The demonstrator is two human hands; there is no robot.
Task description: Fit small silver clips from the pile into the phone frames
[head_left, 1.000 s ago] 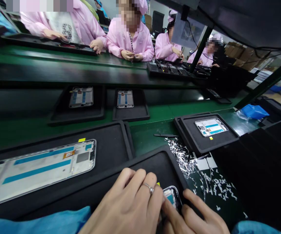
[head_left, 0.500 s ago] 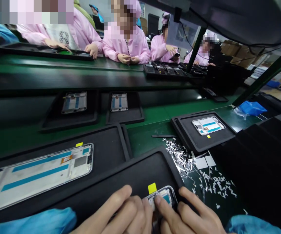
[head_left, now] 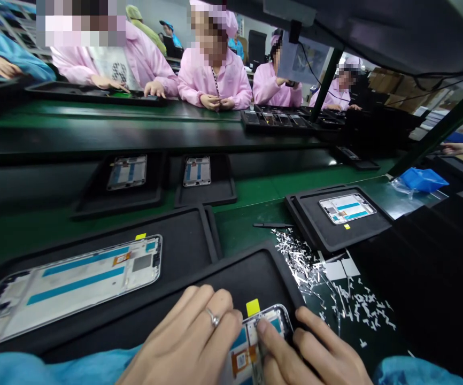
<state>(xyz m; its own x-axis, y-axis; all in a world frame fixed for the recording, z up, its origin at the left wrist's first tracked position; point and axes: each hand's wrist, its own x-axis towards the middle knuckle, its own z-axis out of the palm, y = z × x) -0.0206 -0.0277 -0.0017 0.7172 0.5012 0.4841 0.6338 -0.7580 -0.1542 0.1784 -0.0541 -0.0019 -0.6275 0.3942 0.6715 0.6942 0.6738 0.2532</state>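
Observation:
A phone frame [head_left: 264,327] with blue strips and a yellow tab lies in a black tray [head_left: 231,278] at the bottom centre. My left hand [head_left: 191,342], wearing a ring, rests on the frame's left side with fingers curled over it. My right hand [head_left: 307,353] presses a fingertip on the frame's top end, other fingers spread on the tray rim. A second phone frame [head_left: 75,283] lies in the tray [head_left: 183,235] to the left.
Small white peeled strips [head_left: 328,289] and black tweezers [head_left: 274,225] lie on the green belt. Another tray with a frame [head_left: 346,208] stands right; two trays [head_left: 199,174] sit farther back. People in pink coats work across the line. A blue bag [head_left: 422,179] lies far right.
My left hand has slid left and lower, uncovering more of the phone frame's inside. My right fingertip has moved onto the frame's top end. The view has shifted slightly.

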